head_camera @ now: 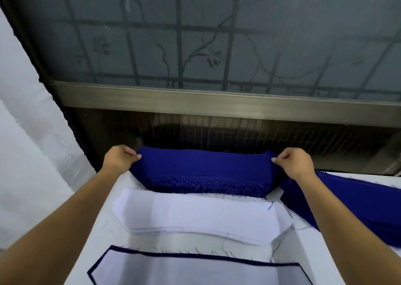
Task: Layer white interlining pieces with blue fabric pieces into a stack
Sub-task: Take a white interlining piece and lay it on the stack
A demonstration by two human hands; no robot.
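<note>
A pile of blue fabric pieces (206, 172) lies at the far edge of the white table, its frayed edge facing me. My left hand (119, 160) pinches the top blue piece at its left corner. At the right corner my right hand (295, 163) pinches the same piece. Nearer me sits a pile of white interlining pieces (195, 215). Closest to me lies the layered stack (195, 271), a white piece on top with a blue edge showing around it.
More blue fabric (351, 200) is draped over the table's right side. White cloth (28, 146) hangs at the left. A metal window sill (217, 102) and frosted barred window stand right behind the blue pile.
</note>
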